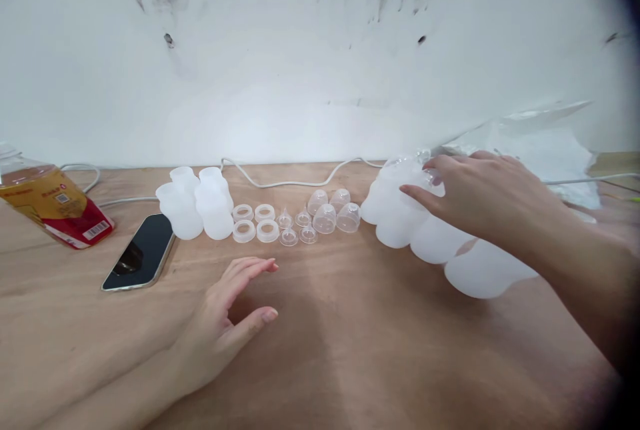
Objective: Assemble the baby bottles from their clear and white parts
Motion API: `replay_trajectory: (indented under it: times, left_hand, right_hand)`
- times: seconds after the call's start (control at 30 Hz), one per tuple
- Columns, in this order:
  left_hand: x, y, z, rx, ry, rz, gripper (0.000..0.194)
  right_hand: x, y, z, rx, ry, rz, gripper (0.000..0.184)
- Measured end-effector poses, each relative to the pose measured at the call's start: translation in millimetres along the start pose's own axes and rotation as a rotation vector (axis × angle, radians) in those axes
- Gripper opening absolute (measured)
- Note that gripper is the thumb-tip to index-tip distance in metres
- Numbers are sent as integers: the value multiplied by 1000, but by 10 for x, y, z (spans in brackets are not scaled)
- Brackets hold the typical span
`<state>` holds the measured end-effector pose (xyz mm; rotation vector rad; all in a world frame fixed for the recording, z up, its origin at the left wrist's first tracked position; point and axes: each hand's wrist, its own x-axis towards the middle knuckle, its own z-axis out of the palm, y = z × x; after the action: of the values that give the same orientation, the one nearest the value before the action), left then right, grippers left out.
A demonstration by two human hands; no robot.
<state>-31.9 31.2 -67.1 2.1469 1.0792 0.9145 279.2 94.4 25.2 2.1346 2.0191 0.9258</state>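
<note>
My left hand (233, 313) hovers over the table front with thumb and fingers apart, holding nothing. At the right, my right hand (480, 193) reaches over a group of frosted white baby bottles (393, 220) with clear domed tops. Its thumb and index finger are spread beside a clear cap (434, 177); whether they touch it I cannot tell. The hand and forearm hide part of the group. Between the hands sit several translucent rings (244, 231), several clear nipples (289, 237) and several clear dome caps (325, 219). Several open white bottle bodies (215, 207) stand left of them.
A black-screened phone (140, 253) lies on the wooden table (310, 363) at the left, near a tilted-looking drink bottle (65, 203) with a yellow and red label. A white cable (280, 185) runs along the wall. Behind my right hand is a clear plastic bag (550, 143).
</note>
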Motion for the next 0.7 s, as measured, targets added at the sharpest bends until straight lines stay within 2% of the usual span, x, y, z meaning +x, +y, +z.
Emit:
replay_trajectory:
  times: [0.17,0.3,0.37,0.4,0.43,0.47,0.5,0.53,0.6,0.7]
  left_hand:
    - [8,-11,4,30,2,19,38]
    - [-5,-22,10,95,7,36,37]
    - [-23,-29,-10,175,2,58,38]
    - [-31,-30,-29,228,-17,78,40]
    - [-36,-29,-54,286,-46,107,43]
    - [-38,-26,-83,350,-85,143,48]
    - [-35,-21,-115,414,-143,181,53]
    - [-27,-16,-146,471,-223,219,60]
    - [-4,-9,-197,546,-395,253,68]
    - [21,-16,-218,578,-575,201,67]
  right_hand:
    - [-62,-73,-45,18,172,-31,50]
    - [-180,-255,-221,110,418,-1,43]
    - [-285,-402,-298,314,520,-109,40]
    - [-350,-488,-315,455,512,-245,40]
    - [-421,-580,-311,609,449,-440,42]
    - [-494,-673,-286,720,295,-648,47]
    - [-565,-764,-242,766,159,-848,55]
    - [-630,-848,-184,789,49,-971,62]
    - [-727,-982,-51,804,-167,-1034,65]
    - [-782,-1074,99,872,-330,-1005,63]
